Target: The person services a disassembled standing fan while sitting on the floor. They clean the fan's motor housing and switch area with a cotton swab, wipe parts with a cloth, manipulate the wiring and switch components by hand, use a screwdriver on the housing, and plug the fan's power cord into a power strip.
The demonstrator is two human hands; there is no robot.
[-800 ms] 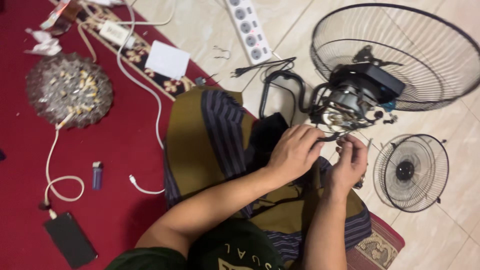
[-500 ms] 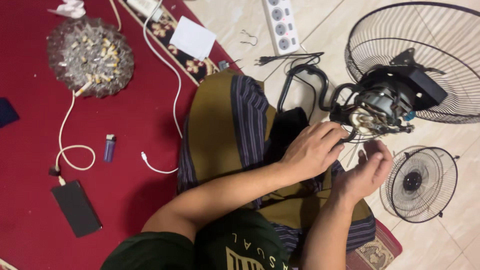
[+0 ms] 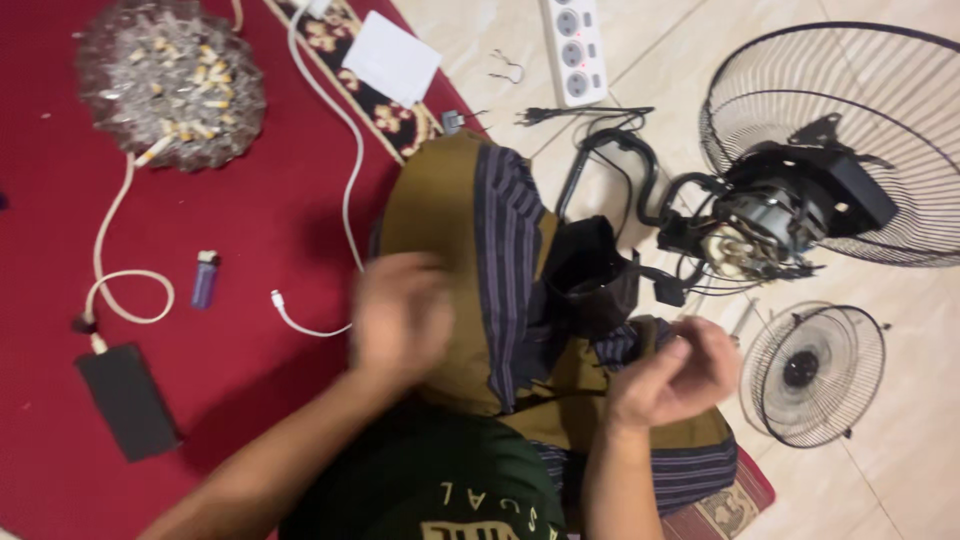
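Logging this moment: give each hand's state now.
Left hand: blurred, seems empty; open or shut cannot be told.
Right hand: loosely curled, apparently empty.

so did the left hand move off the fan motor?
Yes. The left hand has pulled away from the fan motor, back over the lap toward the red carpet; it is blurred.

Left hand [image 3: 402,318]: blurred, open, over the olive striped cloth [image 3: 470,250] on the lap, holding nothing visible.
Right hand [image 3: 672,378]: fingers curled, near the fan motor [image 3: 765,228]; grip unclear.
Tile floor: large fan guard [image 3: 880,110], small fan guard [image 3: 812,372], power strip [image 3: 572,48].
Red carpet [image 3: 250,200]: blue lighter [image 3: 205,279], black phone [image 3: 128,400].
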